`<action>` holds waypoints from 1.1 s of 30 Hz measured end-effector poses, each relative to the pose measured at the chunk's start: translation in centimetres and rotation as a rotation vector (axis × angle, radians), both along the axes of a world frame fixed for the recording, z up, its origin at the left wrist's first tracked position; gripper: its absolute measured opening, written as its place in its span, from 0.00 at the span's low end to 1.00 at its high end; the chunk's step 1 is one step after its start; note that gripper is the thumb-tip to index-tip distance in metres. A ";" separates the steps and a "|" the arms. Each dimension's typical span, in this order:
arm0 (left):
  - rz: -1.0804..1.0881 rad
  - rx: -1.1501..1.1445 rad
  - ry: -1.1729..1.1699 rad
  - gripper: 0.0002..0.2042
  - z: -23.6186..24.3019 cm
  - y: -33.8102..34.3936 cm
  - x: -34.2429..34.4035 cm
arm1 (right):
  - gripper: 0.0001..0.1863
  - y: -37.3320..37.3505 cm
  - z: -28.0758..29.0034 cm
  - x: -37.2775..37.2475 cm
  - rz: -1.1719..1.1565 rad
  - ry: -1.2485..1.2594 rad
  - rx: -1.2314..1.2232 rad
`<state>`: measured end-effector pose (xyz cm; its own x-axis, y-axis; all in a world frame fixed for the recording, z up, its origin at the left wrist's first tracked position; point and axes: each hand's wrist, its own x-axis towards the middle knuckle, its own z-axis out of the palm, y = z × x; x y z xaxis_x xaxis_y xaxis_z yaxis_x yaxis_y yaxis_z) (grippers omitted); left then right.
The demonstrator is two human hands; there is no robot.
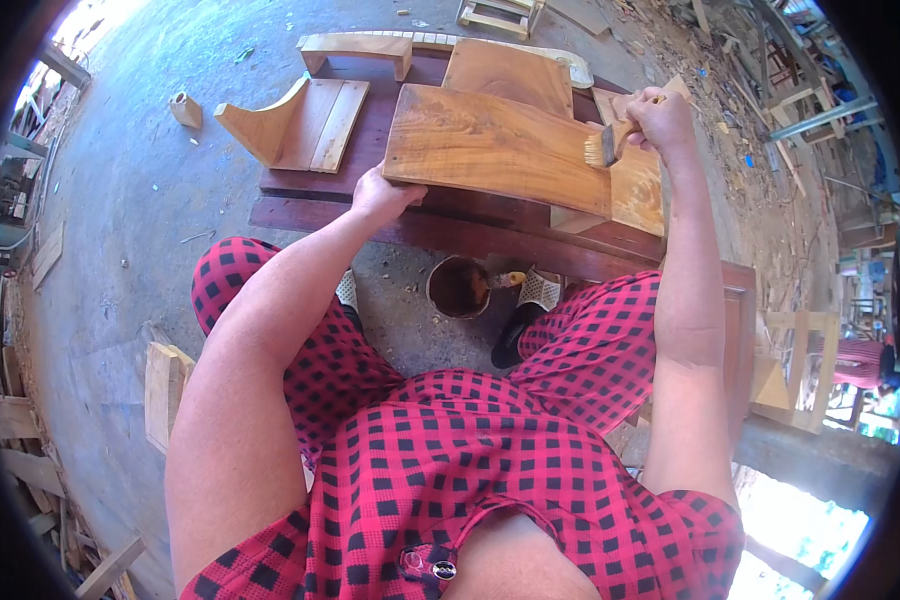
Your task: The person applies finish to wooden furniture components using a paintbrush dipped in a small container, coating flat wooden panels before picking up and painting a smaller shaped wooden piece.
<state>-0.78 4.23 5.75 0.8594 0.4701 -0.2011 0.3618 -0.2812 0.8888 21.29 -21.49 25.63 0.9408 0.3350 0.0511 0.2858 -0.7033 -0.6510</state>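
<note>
A glossy brown wooden board [490, 145] lies tilted on a dark wooden bench [370, 215] in front of me. My left hand [382, 192] grips the board's near left corner. My right hand [658, 118] is shut on a paintbrush [606, 146], whose pale bristles touch the board's right end. Below the bench, between my feet, stands a small round can [459, 287] of dark liquid on the concrete floor.
Other unfinished wooden parts lie on and behind the bench: a curved piece [295, 122] at left, a panel [510, 72] behind. A small wood block [185, 109] sits on the floor. Planks [165, 390] lean at my left; wooden frames [800, 365] stand at right.
</note>
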 end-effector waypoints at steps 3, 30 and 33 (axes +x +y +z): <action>-0.008 0.008 0.059 0.17 0.6 0.4 -0.4 | 0.06 0.8 -0.3 -1.3 0.084 -0.056 -0.065; -0.507 0.881 0.809 0.33 9.4 2.4 -2.1 | 0.03 -6.8 0.1 1.7 0.003 0.154 0.211; -0.632 0.872 0.821 0.31 11.2 1.5 -1.9 | 0.03 -5.5 -1.6 0.6 0.173 -0.243 0.094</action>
